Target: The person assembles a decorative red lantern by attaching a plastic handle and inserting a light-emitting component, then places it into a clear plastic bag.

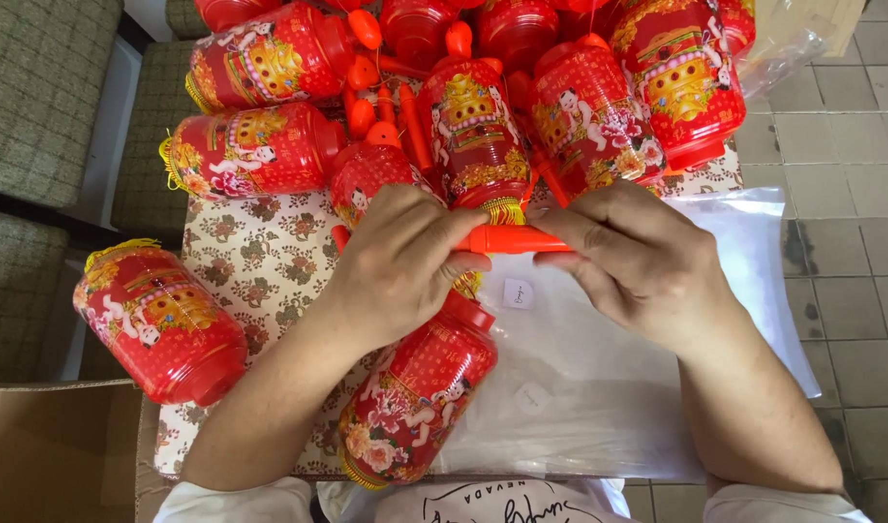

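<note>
Head view: a person's left hand (pixel 400 257) and right hand (pixel 638 257) meet over a flower-print cloth (pixel 260 261) on a table, both pinching an orange plastic stick (pixel 510 239) held level btwn them. L fingers curl shut round the stick's near end; R thumb and forefinger clamp the other end, remaining fingers folded in. Just below the stick, a red lantern (pixel 415 397) w/ gold and floral print lies tilted on the cloth, its cap up under the L palm. Beyond the stick, a heap of like red lanterns (pixel 483 116) crowds the cloth's far edge. Left of the stick, one more lantern (pixel 158 324) hangs off the cloth's side. Right of and under the stick, clear plastic bags (pixel 754 261) lie flat. Cardboard box (pixel 57 450) at lower left corner.
</note>
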